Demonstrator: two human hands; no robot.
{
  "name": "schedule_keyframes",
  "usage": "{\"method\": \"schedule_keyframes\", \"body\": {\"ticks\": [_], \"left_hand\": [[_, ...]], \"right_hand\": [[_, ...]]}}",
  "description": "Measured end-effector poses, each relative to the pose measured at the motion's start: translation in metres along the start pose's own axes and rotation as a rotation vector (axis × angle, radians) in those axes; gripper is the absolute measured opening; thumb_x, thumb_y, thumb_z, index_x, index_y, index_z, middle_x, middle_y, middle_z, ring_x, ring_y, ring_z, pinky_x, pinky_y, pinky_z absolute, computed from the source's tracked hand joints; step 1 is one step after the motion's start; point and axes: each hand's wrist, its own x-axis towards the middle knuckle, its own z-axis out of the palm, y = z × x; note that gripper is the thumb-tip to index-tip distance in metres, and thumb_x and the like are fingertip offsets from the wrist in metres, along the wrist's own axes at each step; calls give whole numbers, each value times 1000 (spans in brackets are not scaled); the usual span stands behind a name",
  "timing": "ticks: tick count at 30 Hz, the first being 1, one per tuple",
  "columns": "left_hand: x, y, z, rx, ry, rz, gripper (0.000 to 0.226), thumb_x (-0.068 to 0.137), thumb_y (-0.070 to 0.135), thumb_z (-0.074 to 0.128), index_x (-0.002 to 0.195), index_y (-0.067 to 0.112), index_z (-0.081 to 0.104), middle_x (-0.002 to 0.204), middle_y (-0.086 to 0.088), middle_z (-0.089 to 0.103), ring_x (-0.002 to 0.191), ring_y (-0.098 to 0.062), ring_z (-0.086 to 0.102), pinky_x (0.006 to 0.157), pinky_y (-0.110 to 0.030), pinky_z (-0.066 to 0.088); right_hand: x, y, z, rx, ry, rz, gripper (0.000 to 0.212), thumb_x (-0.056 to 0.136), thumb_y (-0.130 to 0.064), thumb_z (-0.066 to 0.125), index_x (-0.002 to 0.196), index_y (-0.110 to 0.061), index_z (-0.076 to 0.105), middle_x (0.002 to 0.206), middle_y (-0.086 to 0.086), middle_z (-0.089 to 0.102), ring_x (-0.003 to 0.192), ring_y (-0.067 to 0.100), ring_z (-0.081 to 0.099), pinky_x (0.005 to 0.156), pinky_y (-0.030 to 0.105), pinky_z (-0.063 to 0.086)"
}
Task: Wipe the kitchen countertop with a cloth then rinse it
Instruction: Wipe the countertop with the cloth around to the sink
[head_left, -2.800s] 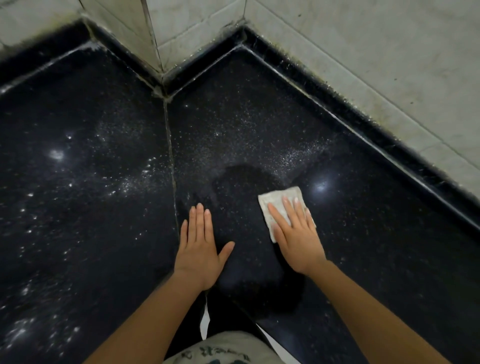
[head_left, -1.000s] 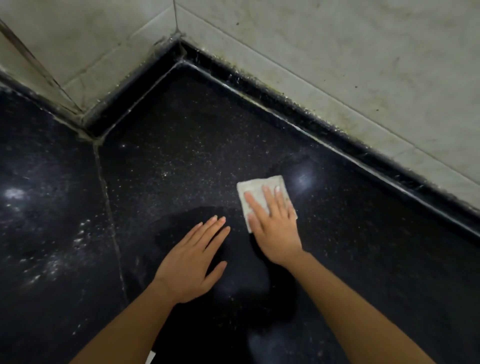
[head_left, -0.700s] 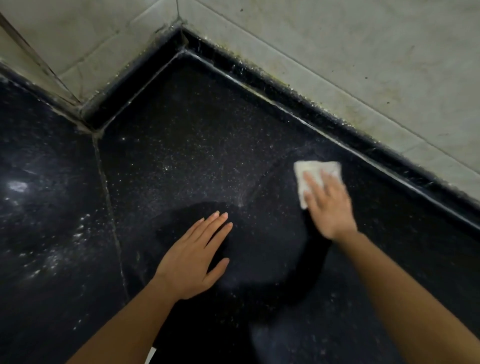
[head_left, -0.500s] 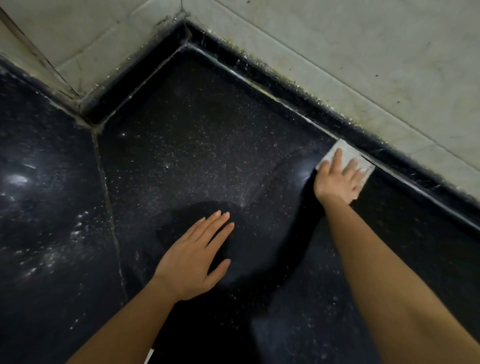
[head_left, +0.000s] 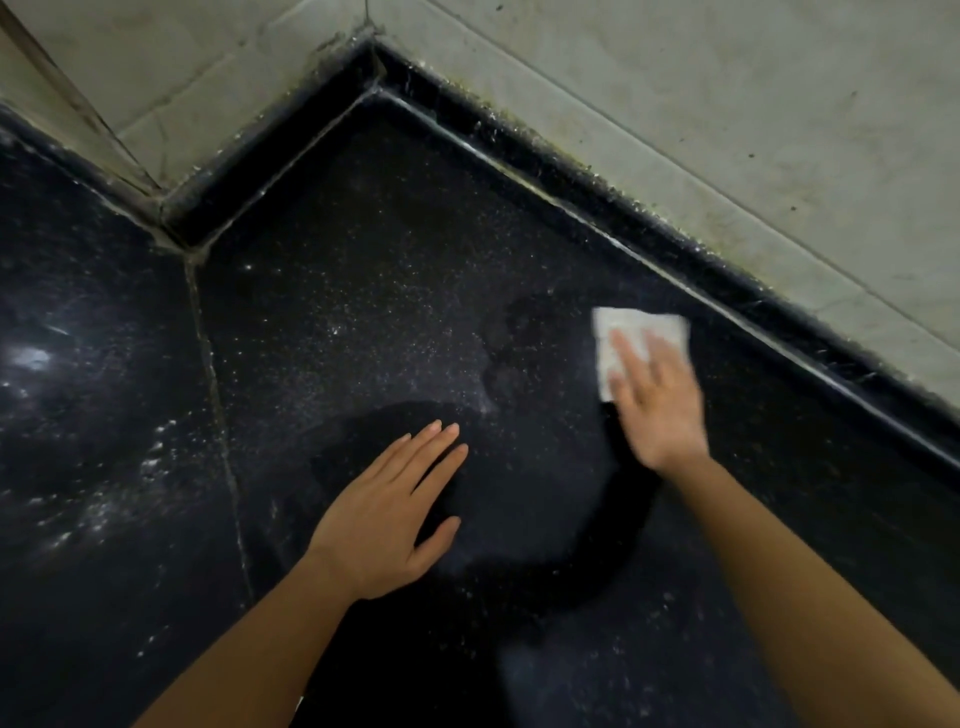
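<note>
Right hand (head_left: 657, 405), fingers straight, presses white cloth (head_left: 636, 335) flat on black countertop (head_left: 363, 312); left hand (head_left: 387, 519) rests flat, released, grasping nothing.

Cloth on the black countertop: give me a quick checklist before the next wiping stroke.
1. Cloth lies flat under the right hand, fingers straight on it: ok.
2. Left hand rests flat on the countertop, apart from the cloth: ok.
3. White specks lie on the countertop left of the cloth: not ok, unwiped.
4. Cloth sits clear of the raised back edge: ok, a gap shows.
5. How wet or dirty the cloth is: cannot tell, the right hand and cloth are blurred.
6. Sink or tap for rinsing: cannot tell, none in view.
</note>
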Motion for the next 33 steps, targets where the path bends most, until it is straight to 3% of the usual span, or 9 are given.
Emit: {"method": "schedule_keyframes", "body": {"ticks": [4, 7, 17, 24, 26, 30, 33], "left_hand": [[-1, 0, 1, -11, 14, 7, 65, 93, 48, 40, 147, 12, 32, 156, -5, 22, 146, -18, 13, 115, -36, 16], [0, 0, 2, -3, 29, 16, 66, 92, 48, 40, 146, 11, 33, 156, -6, 24, 145, -19, 15, 114, -37, 17], [1, -1, 4, -19, 39, 13, 68, 90, 48, 43, 145, 10, 35, 155, -7, 25, 145, -19, 17, 114, -36, 17], [1, -1, 2, -33, 33, 10, 68, 90, 47, 44, 146, 11, 34, 156, -6, 24, 146, -18, 15, 115, -35, 16], [1, -2, 3, -43, 37, 12, 68, 90, 48, 44, 146, 11, 34, 156, -6, 24, 146, -18, 15, 115, -35, 17], [1, -2, 4, -37, 34, 7, 68, 91, 50, 41, 147, 12, 32, 156, -5, 22, 146, -17, 12, 115, -35, 15], [1, -3, 5, -40, 46, 2, 69, 90, 50, 42, 147, 13, 31, 156, -4, 21, 146, -17, 11, 116, -35, 13]], "right_hand": [[9, 28, -13, 163, 8, 651, 52, 102, -45, 21, 152, -37, 11, 162, 4, 3, 148, 26, -1, 118, 38, 0], [40, 2, -16, 216, -17, 847, 53, 102, -43, 15, 153, -35, 4, 162, 5, -5, 147, 29, -8, 116, 41, -10], [117, -156, -7, 265, -98, 303, 54, 102, -41, 16, 153, -35, 1, 161, 5, -11, 146, 29, -16, 116, 46, -10], [83, -136, -13, 117, -253, -381, 47, 103, -46, 19, 149, -48, 11, 162, -7, -2, 147, 15, -14, 119, 40, -5], [73, -112, -11, 58, -210, -359, 47, 102, -48, 19, 148, -48, 11, 162, -5, 2, 148, 16, -7, 119, 37, 0], [83, -94, -9, 99, -52, 133, 50, 102, -48, 19, 151, -42, 10, 162, 3, 1, 148, 24, -3, 119, 37, -1], [106, -123, -8, 186, -74, 322, 52, 101, -48, 16, 152, -41, 3, 162, 2, -8, 147, 27, -12, 118, 43, -6]]}}
